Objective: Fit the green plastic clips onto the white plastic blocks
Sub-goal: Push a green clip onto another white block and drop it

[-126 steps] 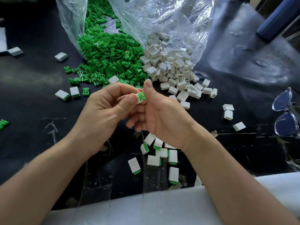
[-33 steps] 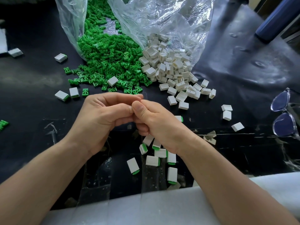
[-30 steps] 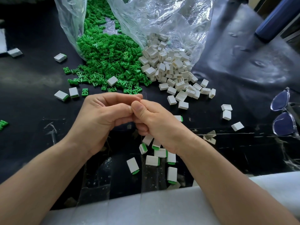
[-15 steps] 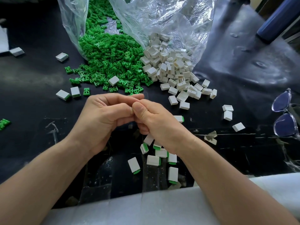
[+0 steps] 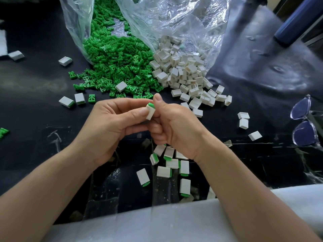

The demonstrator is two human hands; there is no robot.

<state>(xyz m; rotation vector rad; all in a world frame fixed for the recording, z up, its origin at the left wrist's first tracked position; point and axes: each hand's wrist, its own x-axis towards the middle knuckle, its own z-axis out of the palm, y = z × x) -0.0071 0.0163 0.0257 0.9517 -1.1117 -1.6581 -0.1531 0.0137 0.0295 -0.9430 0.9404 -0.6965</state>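
White rectangular plastic block (image 5: 150, 113), green plastic clip (image 5: 151, 105) seated in its top end, is held nearly upright, your left hand (image 5: 111, 126) pinching its left side with thumb and curled fingers, your right hand (image 5: 176, 126) gripping its right side likewise.

Left hand (image 5: 111, 124) seemingly covers part of block (image 5: 150, 113).

Glossy black desk (image 5: 262, 75) reflects soft light at upper right. White foam sheet (image 5: 157, 224) covers the near edge. Clear-framed glasses (image 5: 304, 123) lie at right.
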